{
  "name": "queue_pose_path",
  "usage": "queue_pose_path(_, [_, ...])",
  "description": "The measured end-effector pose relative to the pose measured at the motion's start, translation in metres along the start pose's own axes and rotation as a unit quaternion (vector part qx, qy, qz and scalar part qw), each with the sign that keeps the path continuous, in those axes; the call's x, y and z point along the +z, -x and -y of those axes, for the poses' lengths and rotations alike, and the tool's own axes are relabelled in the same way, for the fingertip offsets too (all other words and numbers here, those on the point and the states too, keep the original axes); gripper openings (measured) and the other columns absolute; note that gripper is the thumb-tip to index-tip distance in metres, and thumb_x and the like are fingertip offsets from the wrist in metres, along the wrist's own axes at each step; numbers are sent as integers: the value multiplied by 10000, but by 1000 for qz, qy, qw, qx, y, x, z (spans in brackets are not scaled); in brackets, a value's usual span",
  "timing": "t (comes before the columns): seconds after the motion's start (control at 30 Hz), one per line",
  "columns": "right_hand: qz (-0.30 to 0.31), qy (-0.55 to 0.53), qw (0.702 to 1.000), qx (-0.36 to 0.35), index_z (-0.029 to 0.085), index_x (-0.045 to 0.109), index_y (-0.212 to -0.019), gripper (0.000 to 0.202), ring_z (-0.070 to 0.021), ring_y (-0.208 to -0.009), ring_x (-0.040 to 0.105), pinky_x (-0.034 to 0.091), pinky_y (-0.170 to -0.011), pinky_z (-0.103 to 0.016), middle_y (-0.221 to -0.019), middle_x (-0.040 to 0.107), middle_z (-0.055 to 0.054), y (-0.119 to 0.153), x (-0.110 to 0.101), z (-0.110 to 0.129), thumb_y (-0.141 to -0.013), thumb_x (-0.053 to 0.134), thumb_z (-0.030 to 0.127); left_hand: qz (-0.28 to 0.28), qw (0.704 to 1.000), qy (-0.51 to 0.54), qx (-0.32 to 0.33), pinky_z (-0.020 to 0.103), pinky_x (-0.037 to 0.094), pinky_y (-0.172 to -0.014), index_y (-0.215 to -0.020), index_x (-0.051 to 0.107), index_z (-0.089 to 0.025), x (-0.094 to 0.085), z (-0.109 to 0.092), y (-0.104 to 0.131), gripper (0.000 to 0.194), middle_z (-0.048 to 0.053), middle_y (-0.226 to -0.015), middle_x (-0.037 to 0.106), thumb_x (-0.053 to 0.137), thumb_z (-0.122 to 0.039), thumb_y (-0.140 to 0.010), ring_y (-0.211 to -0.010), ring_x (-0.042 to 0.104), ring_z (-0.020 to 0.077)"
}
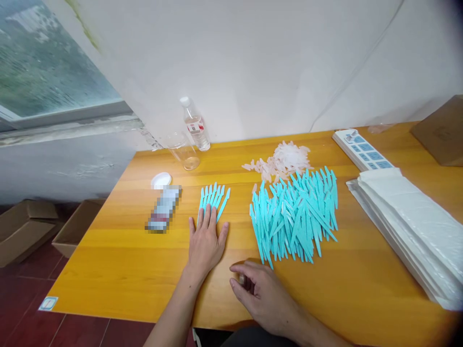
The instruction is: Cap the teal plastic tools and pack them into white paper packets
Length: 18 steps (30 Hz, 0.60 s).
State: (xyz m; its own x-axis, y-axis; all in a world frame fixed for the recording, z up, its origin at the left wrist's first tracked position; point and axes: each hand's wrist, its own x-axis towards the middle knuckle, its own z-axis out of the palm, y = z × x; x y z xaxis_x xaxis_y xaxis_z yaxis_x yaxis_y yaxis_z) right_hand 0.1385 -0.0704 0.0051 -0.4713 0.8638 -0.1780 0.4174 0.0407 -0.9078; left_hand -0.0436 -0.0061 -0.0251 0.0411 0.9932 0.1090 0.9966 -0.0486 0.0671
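With right hand half-curled and gaping at lower centre, left hand spread mid-frame, best press turquoise strips lightly, evenly.

Small row of turquoise razor-shaped plastic sticks: slim, flat, laid side by side on the wooden table, narrow tips pointing away from the person, lower parts covered by the fingers of the left hand, rightmost stick slightly apart and slanted. To the right, well apart from the row, a large loose heap of like turquoise sticks: many overlapping, most lengthwise with tips toward the wall side, several crossing diagonally on top, a few ends jutting past the near edge
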Motion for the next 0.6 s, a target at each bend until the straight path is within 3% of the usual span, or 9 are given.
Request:
queue_pose_path(0.17, [3,1,1000,-2,192,706,-1110,262,-149,-753,592,416,-668,-253,-820,665,-20,1,-1,0,-929,545,291,2,1000,-2,-1,624,203,-1162,-1506,358,-124,-2,0,2,652,153,-1586,302,337,-519,-988,-1475,244,341])
queue_pose_path(0.6, [9,3,1000,1,187,708,-1107,267,-150,-742,589,417,-655,-257,-824,663,-25,1,-3,5,-927,541,292,2,1000,-1,20,659,199,-1146,-1490,406,-196,-6,-2,5,580,109,-1593,298,360,-488,-991,-1476,232,357])
